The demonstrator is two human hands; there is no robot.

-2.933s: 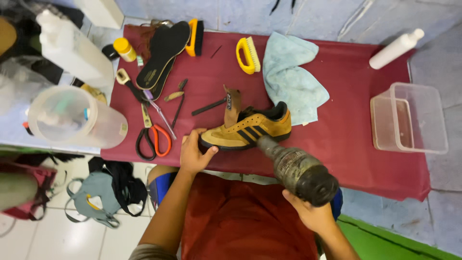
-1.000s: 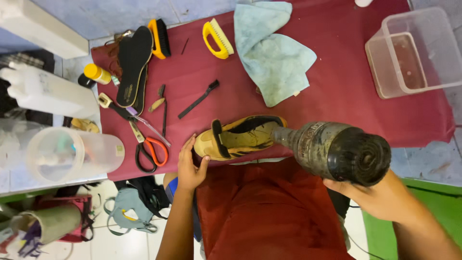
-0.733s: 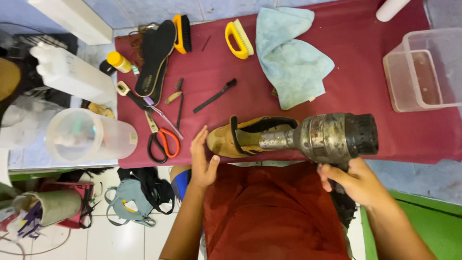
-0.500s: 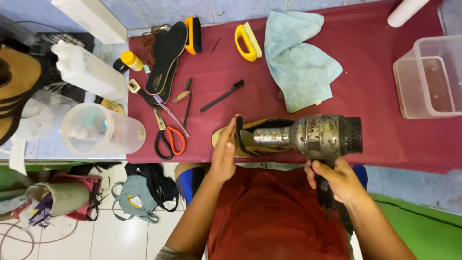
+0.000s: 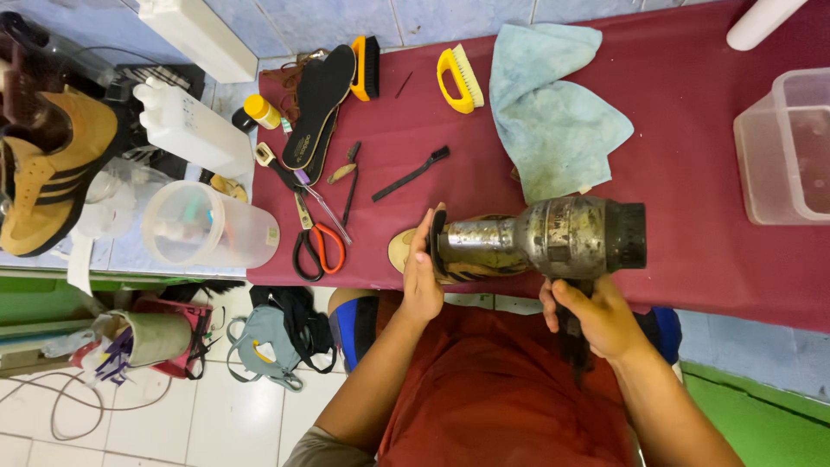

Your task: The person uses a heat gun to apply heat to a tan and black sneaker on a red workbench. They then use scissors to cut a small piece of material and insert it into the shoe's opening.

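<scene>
Heat gun on a shoe at the bench's near edge

Left hand [image 5: 422,275] clasps the tan shoe [image 5: 406,249]; right hand [image 5: 592,313] grips the heat gun [image 5: 553,238]. Scissors [image 5: 316,246] and cloth [image 5: 553,112] crowd close; bare bench [image 5: 692,173] lies rightward, before the plastic tub [image 5: 785,147].

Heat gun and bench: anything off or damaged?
The heat gun body looks scorched and grimy, with worn paint. The right hand holds its grip; the left hand steadies the tan shoe right at the nozzle. The insole lies loose among the tools. No spill shows.
</scene>
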